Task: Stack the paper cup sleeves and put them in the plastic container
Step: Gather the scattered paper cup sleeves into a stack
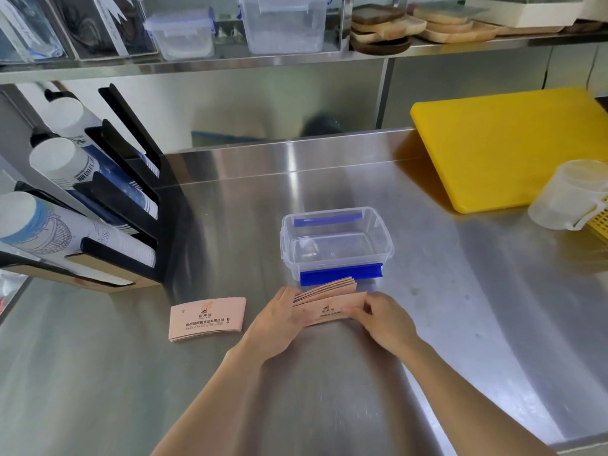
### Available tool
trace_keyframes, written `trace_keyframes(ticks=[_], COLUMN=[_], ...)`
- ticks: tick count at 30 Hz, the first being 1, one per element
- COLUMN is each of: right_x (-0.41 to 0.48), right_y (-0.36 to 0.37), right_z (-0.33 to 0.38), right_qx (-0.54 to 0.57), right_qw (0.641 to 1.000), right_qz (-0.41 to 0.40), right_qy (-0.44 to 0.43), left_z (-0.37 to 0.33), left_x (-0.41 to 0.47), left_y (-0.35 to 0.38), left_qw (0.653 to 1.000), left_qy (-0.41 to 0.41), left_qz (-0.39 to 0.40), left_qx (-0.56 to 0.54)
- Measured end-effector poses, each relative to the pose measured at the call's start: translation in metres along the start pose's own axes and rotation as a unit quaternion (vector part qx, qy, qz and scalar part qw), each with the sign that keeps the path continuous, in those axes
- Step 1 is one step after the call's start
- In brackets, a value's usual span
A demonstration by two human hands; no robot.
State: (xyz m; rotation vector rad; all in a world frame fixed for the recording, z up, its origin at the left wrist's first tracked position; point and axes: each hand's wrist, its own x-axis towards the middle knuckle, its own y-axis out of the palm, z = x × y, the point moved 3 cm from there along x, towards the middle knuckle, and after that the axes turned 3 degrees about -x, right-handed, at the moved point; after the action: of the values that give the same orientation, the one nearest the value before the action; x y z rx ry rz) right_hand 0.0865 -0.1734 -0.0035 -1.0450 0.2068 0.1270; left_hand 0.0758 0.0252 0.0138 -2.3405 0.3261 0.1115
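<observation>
Both hands work together on a bundle of pink paper cup sleeves (329, 306) stood on edge on the steel table (427, 291). The left hand (279, 319) closes around the bundle's left end, fingers wrapped behind it and thumb in front. The right hand (386, 319) pinches the bundle's right end, fingertips on the printed front sleeve. The sleeves behind that front one fan out a little at the top, so the bundle is gathered but not yet squared.

Just beyond the hands, almost touching the top of the bundle, sits the clear plastic container (388, 238), open, with a blue clip (340, 273) on its near side and another on the far rim. Nothing lies inside it (its floor shows clean through the walls).

To the left of the left hand, a little apart, a second small stack of sleeves (207, 319) lies flat on the table, printed side up, touched by neither hand.

By my reading the task is partway along: the gathering is well under way, but no sleeve has reached the container. What remains, it seems, is to even up the held bundle, join the flat stack to it or deal with that separately, and lower the lot into the box ahead. The fanned edges may catch on the container's rim if they are not tapped level first.
</observation>
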Motion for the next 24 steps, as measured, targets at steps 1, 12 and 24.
trace_keyframes(ticks=[1,12,24], right_x=[0.001,-0.007,-0.008], right_y=[0.005,-0.005,0.012], right_z=[0.004,0.013,0.016], right_qx=[-0.011,0.186,0.367], right_qw=[1.0,0.978,0.93], right_qz=[0.01,0.056,0.022], right_qy=[0.006,-0.075,0.02], left_z=[0.0,0.008,0.036], left_x=[0.001,0.0,-0.013], left_y=[0.001,0.004,-0.003], left_qw=[1.0,0.997,0.965], left_qy=[-0.001,-0.022,-0.139], left_qz=[0.0,-0.062,-0.141], left_qx=[0.008,-0.042,-0.17])
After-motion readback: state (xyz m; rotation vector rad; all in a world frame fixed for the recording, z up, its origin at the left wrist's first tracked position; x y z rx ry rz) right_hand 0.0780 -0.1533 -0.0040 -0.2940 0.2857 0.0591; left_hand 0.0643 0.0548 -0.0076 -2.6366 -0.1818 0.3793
